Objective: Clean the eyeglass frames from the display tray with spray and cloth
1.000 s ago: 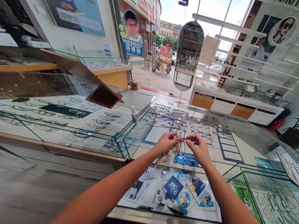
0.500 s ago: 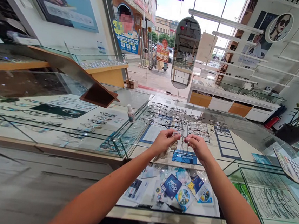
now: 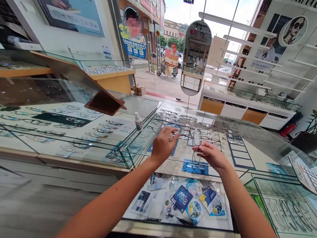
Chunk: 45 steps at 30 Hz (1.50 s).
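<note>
My right hand (image 3: 209, 154) pinches a thin-framed pair of eyeglasses (image 3: 196, 159) above the glass counter; the frame hangs tilted below the fingertips. Apart from it, to the left, my left hand (image 3: 165, 144) is raised with its fingers curled toward the thumb. Something small and pale shows between those fingers, too small to name. Behind both hands, several eyeglasses (image 3: 188, 119) lie in rows on the counter. A blue printed card (image 3: 195, 167) lies below the held pair.
A white spray bottle (image 3: 138, 122) stands left of my left hand. Nearer to me, a tray area holds a dark blue packet (image 3: 181, 198) and round stickers (image 3: 195, 209). An oval mirror (image 3: 196, 57) stands beyond the counter. At right sits a calculator-like keypad (image 3: 314, 179).
My left hand has come off the eyeglasses and moved left and slightly up. The right hand keeps hold of them, shifted a little to the right.
</note>
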Each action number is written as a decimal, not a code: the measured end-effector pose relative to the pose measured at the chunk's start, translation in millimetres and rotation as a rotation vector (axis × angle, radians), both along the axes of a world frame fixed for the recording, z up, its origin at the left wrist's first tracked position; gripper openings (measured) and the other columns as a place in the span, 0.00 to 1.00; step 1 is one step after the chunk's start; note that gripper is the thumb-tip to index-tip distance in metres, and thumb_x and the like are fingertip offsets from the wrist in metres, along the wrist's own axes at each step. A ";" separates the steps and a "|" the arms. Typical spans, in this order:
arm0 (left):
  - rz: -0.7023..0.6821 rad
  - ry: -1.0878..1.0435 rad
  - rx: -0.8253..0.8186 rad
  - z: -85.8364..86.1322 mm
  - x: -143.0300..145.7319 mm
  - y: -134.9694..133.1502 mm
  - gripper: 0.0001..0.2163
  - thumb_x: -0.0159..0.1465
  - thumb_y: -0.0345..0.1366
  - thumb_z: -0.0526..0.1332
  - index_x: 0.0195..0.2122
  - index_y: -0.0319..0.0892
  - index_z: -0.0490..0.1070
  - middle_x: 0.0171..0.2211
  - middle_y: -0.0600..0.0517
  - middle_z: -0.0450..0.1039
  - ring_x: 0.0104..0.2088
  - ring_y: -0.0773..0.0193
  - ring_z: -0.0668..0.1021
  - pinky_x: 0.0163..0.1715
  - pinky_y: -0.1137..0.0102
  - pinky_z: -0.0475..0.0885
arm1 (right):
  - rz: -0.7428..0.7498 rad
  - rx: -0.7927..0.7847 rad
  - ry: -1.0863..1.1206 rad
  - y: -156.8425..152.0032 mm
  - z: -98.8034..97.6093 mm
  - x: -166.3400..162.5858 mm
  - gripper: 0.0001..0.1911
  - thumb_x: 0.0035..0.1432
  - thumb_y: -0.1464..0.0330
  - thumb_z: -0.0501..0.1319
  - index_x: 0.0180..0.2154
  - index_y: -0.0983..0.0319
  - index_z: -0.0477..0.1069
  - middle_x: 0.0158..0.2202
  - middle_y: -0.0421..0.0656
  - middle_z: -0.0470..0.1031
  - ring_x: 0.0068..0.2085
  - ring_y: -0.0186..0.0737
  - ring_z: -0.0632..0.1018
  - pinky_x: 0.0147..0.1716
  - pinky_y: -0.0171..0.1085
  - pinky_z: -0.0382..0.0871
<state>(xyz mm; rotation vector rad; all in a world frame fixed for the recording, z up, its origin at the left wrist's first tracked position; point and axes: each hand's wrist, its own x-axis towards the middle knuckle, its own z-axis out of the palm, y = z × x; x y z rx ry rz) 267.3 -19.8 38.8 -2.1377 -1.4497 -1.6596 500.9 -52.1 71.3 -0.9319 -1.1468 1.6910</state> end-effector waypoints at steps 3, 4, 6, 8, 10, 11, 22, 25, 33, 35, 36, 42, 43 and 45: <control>-0.002 0.098 0.108 -0.1 4.6 -4.1 0.08 0.71 0.37 0.59 0.47 0.42 0.75 0.39 0.48 0.77 0.37 0.60 0.80 0.34 0.70 0.73 | -0.002 0.006 0.108 0.6 0.3 1.1 0.21 0.42 0.58 0.80 0.31 0.57 0.72 0.42 0.40 0.86 0.43 0.37 0.82 0.48 0.38 0.68; -0.030 0.145 0.131 -0.2 6.8 -6.2 0.08 0.72 0.37 0.59 0.48 0.42 0.75 0.39 0.48 0.77 0.37 0.61 0.80 0.34 0.71 0.73 | 0.003 0.011 0.139 0.4 0.3 1.2 0.20 0.44 0.59 0.80 0.31 0.56 0.72 0.43 0.41 0.86 0.45 0.38 0.82 0.50 0.39 0.69; -0.119 0.247 0.168 -0.8 11.8 -10.6 0.09 0.72 0.36 0.59 0.50 0.44 0.76 0.40 0.48 0.78 0.37 0.63 0.81 0.34 0.72 0.72 | 0.013 0.022 0.190 -0.3 -0.2 0.7 0.19 0.46 0.60 0.79 0.32 0.56 0.72 0.45 0.40 0.86 0.47 0.38 0.83 0.53 0.40 0.70; -0.212 0.332 0.195 -1.9 16.5 -14.2 0.10 0.73 0.36 0.58 0.51 0.46 0.77 0.40 0.49 0.78 0.35 0.65 0.80 0.33 0.73 0.72 | 0.027 0.038 0.221 -1.4 -1.2 -0.4 0.19 0.46 0.60 0.79 0.34 0.55 0.73 0.45 0.40 0.86 0.47 0.38 0.83 0.55 0.41 0.70; -0.267 0.380 0.222 -3.4 19.7 -15.6 0.10 0.74 0.36 0.57 0.49 0.46 0.78 0.39 0.50 0.79 0.34 0.67 0.80 0.32 0.73 0.71 | 0.045 0.061 0.237 -2.4 -2.3 -1.5 0.18 0.47 0.59 0.79 0.35 0.55 0.74 0.47 0.40 0.86 0.49 0.39 0.83 0.58 0.43 0.69; -0.278 0.390 0.239 -4.2 20.5 -15.5 0.10 0.74 0.36 0.57 0.48 0.46 0.79 0.39 0.50 0.79 0.34 0.67 0.80 0.32 0.73 0.71 | 0.054 0.074 0.241 -2.8 -2.7 -2.0 0.18 0.48 0.59 0.79 0.36 0.55 0.74 0.48 0.41 0.86 0.51 0.40 0.83 0.60 0.44 0.68; -0.295 0.318 0.245 -6.9 17.6 -8.8 0.11 0.75 0.39 0.59 0.39 0.44 0.79 0.34 0.50 0.79 0.33 0.65 0.80 0.33 0.71 0.71 | -0.127 0.202 0.331 1.2 -5.1 -4.5 0.17 0.50 0.59 0.78 0.34 0.54 0.73 0.53 0.39 0.84 0.57 0.39 0.80 0.59 0.41 0.72; -0.237 0.286 0.278 -4.3 16.9 -10.2 0.07 0.73 0.37 0.60 0.47 0.44 0.77 0.33 0.51 0.79 0.34 0.62 0.80 0.34 0.69 0.71 | -0.155 0.184 0.367 3.1 -3.2 -2.2 0.17 0.49 0.59 0.79 0.35 0.54 0.73 0.50 0.39 0.85 0.53 0.38 0.82 0.57 0.40 0.74; -0.082 0.175 0.305 1.9 -2.9 -1.0 0.14 0.67 0.35 0.62 0.53 0.42 0.68 0.37 0.48 0.79 0.40 0.53 0.77 0.44 0.60 0.73 | -0.260 0.200 0.389 9.6 6.9 17.3 0.16 0.49 0.60 0.79 0.35 0.52 0.74 0.49 0.38 0.85 0.52 0.41 0.82 0.56 0.42 0.75; -0.135 0.204 0.196 -4.9 -2.5 3.7 0.13 0.67 0.36 0.61 0.52 0.42 0.69 0.37 0.48 0.78 0.40 0.53 0.77 0.45 0.60 0.73 | -0.264 0.202 0.376 10.2 6.6 18.7 0.16 0.49 0.59 0.79 0.35 0.51 0.74 0.48 0.37 0.85 0.53 0.41 0.81 0.56 0.42 0.75; -0.170 0.224 0.119 -10.1 -0.9 6.0 0.12 0.68 0.36 0.60 0.52 0.42 0.70 0.37 0.47 0.78 0.41 0.53 0.77 0.45 0.60 0.73 | -0.262 0.202 0.367 10.3 6.1 18.8 0.17 0.48 0.59 0.79 0.35 0.51 0.74 0.48 0.36 0.85 0.53 0.40 0.81 0.55 0.42 0.75; -0.304 0.385 -0.247 -42.0 9.8 16.4 0.13 0.68 0.39 0.60 0.51 0.41 0.74 0.45 0.43 0.79 0.48 0.50 0.77 0.49 0.56 0.74 | -0.241 0.191 0.347 9.1 5.0 17.1 0.18 0.47 0.58 0.80 0.35 0.51 0.75 0.47 0.34 0.85 0.52 0.38 0.81 0.54 0.40 0.76; -0.286 0.390 -0.249 -43.0 9.2 17.8 0.13 0.69 0.40 0.60 0.51 0.42 0.74 0.48 0.42 0.78 0.50 0.49 0.77 0.51 0.54 0.73 | -0.243 0.187 0.346 8.8 5.3 17.1 0.18 0.46 0.58 0.80 0.35 0.51 0.75 0.47 0.35 0.85 0.51 0.38 0.82 0.54 0.39 0.76; -0.177 0.346 -0.216 -39.7 4.4 21.3 0.14 0.69 0.42 0.60 0.51 0.43 0.76 0.55 0.40 0.75 0.57 0.45 0.74 0.56 0.51 0.70 | -0.247 0.178 0.340 8.4 6.0 17.4 0.17 0.46 0.58 0.80 0.34 0.51 0.76 0.47 0.35 0.85 0.50 0.38 0.82 0.53 0.39 0.76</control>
